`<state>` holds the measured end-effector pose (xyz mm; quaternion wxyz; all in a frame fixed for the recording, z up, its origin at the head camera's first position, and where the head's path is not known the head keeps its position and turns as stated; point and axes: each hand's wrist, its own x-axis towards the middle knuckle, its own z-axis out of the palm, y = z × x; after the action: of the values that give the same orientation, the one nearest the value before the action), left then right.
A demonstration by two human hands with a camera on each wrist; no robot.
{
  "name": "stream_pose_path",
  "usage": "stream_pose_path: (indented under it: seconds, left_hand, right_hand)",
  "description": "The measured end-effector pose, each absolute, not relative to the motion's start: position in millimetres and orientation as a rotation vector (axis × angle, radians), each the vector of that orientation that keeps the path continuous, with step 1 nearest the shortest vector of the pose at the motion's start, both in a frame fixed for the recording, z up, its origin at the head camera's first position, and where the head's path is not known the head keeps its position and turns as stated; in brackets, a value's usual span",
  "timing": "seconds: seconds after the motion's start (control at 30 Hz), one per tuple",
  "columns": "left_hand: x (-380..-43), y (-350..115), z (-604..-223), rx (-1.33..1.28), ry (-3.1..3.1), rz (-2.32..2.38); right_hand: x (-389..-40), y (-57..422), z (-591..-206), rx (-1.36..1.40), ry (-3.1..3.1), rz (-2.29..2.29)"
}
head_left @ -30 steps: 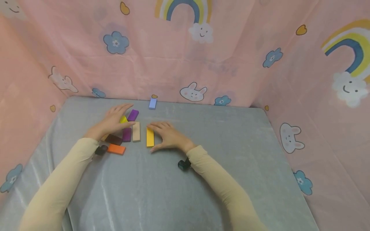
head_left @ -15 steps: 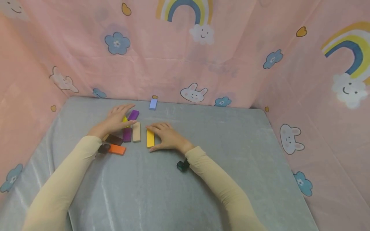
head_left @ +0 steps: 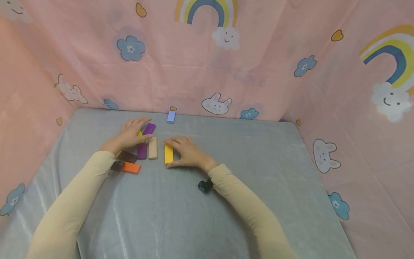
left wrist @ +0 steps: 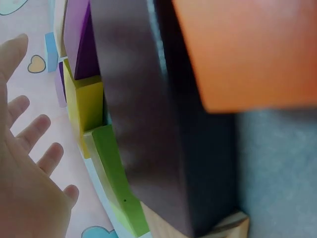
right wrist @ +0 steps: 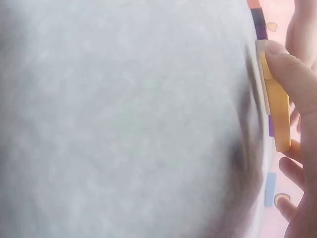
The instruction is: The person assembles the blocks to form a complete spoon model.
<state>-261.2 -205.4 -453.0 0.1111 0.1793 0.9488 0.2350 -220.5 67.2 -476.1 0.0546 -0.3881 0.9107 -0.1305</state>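
My right hand (head_left: 191,154) pinches a yellow-orange block (head_left: 169,154) lengthwise, thumb at its near end and a finger at its far end. In the right wrist view the same block (right wrist: 280,116) shows between thumb and finger. My left hand (head_left: 129,135) is spread over the left blocks, its fingers loose and around nothing. By its thumb lie a beige block (head_left: 152,148), a purple block (head_left: 142,151) and a partly covered yellow block (head_left: 140,134). Another purple block (head_left: 149,128) is just beyond. A green block (left wrist: 116,178) appears only in the left wrist view.
A dark brown block (head_left: 128,157) and an orange block (head_left: 130,167) lie near the left wrist. One light blue block (head_left: 171,117) is at the back edge of the grey cloth-covered table (head_left: 181,216). Pink printed curtains (head_left: 258,72) stand behind and at both sides.
My right thumb has come in against the near end of the yellow-orange block. The left hand has shifted very slightly right; the other blocks look unmoved.
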Motion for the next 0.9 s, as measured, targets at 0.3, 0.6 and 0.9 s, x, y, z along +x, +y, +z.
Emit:
stream_pose_path:
  seconds: [0.3,0.6,0.9]
  left_hand:
    - [-263.4,-207.4,-453.2,0.545,2.787,0.713]
    - [-267.0,-212.3,-455.0,0.560,2.784,0.716]
    - [-270.8,-214.8,-455.5,0.573,2.773,0.673]
  right_hand:
    - [-219.7,86.4,-465.9,-1.171,2.775,-0.511]
    - [-217.8,117.2,-454.6,-1.117,2.819,-0.592]
    - [-214.5,152.1,-443.1,-1.011,2.864,-0.647]
